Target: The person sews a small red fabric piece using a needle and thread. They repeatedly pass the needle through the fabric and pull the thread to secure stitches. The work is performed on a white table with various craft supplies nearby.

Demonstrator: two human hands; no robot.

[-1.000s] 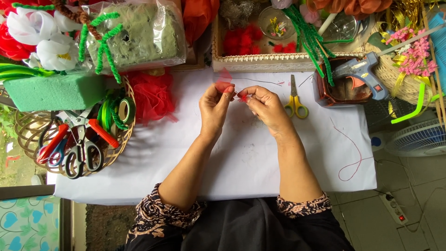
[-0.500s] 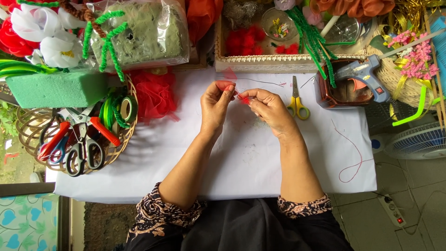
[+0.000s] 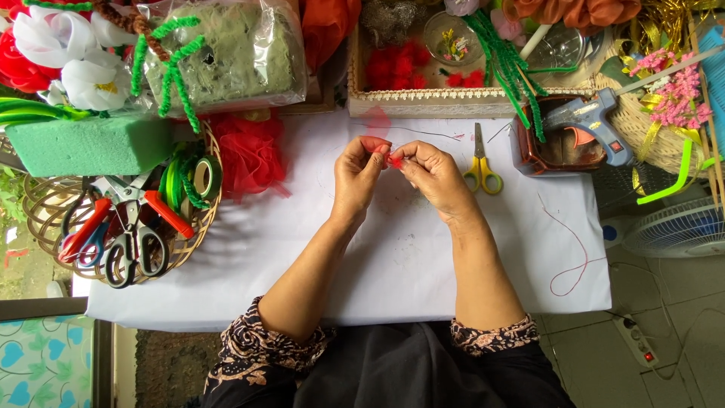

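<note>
Where the two hands meet, near the middle of the desk's (image 3: 362, 264) far half, a small red piece (image 3: 394, 160) is pinched between them. Left hand (image 3: 359, 175): fingers curled shut, thumb and fingertips closed on the red piece from the left. Right hand (image 3: 432, 175): fingertips closed on the same piece from the right, knuckles up; both hands touch at the tips. Both wrists hover just above the white desk cover. Yellow-handled scissors (image 3: 481, 168) lie just beside the right hand, toward the far edge. Blue glue gun (image 3: 590, 122) sits in a brown box (image 3: 529, 147) at the far right corner. Thin red thread (image 3: 574, 253) loops near the right edge. Round wire basket (image 3: 45, 219) at the left edge holds several scissors (image 3: 132, 242) and green tape rolls (image 3: 198, 175). Green foam block (image 3: 91, 145) behind it; red netting (image 3: 249, 155) just beside the basket.
</note>
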